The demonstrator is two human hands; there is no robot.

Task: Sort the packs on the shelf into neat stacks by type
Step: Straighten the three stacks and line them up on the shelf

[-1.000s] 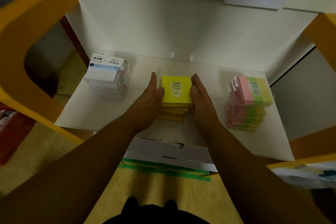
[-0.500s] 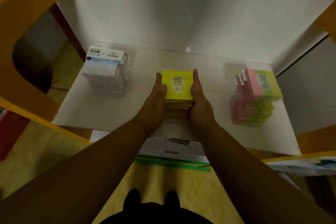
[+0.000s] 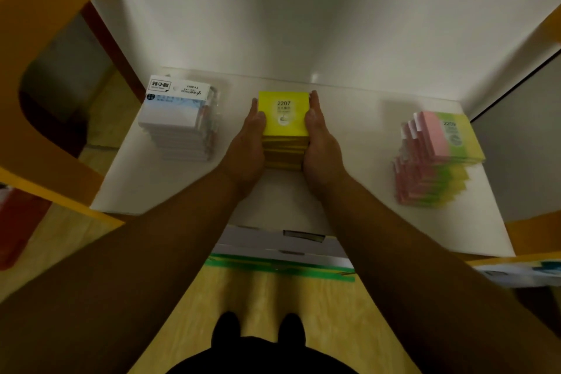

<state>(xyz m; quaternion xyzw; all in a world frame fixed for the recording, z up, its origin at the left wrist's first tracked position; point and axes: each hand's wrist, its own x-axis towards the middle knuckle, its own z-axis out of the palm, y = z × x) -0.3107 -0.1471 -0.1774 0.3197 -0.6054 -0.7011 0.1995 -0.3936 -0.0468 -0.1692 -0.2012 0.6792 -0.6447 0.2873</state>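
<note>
- The yellow stack (image 3: pixel 283 130) is seen at the centre of the frame, on the smooth white shelf (image 3: pixel 349 136).
- The left hand (image 3: pixel 247 146) is pressed flat against the stack's left side and the right hand (image 3: pixel 323 143) against its right side. The fingers are held nearly straight, pointing to the back wall, and nothing is gripped.
- The stack lies directly between the palms, equally near each. An inward squeeze is judged to be what squares its slightly uneven lower packs.
- The packs are flat, square and glossy, and "2207" is printed on the top one.
- A white stack (image 3: pixel 179 121) stands at centre left. A pink-and-green stack (image 3: pixel 437 158) at the right is visibly staggered.
</note>
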